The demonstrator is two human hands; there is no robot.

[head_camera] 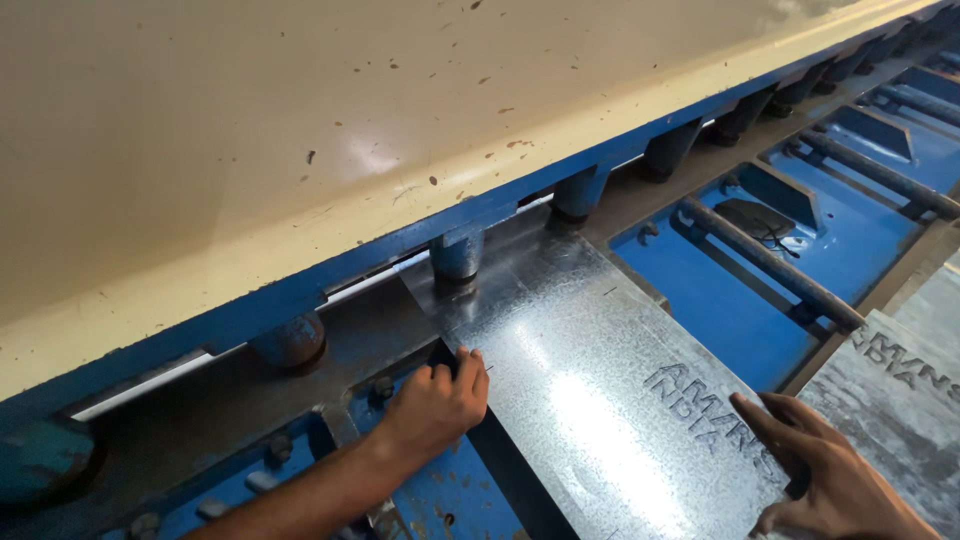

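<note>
A galvanized metal sheet [590,390] lies flat on the bed of a large shearing machine [250,150]. The sheet is shiny and grey, with a spangled surface and dark printed marks near its right edge. Its far end goes under the row of round blue hold-down cylinders [457,255], which hang below the cream-coloured front cover of the machine. The near end of the sheet goes out of the picture at the bottom.

The left hand [437,400] is at the left edge of the sheet, near the far end. Its fingers are curled, and the fingertips press on the top of the sheet at this edge. The thumb side is hidden, so I cannot tell if the hand grips the edge or only pushes it.

The right hand [815,470] is at the right edge of the sheet, nearer to the camera. It is open and quite flat, with the fingers spread and lying on the sheet close to the printed marks. It does not close around anything.

To the right of the sheet, the blue table [720,320] of the machine has dark steel support bars [770,262] running from near to far. A second grey sheet [900,400] lies at the right, just beside the right hand.
</note>
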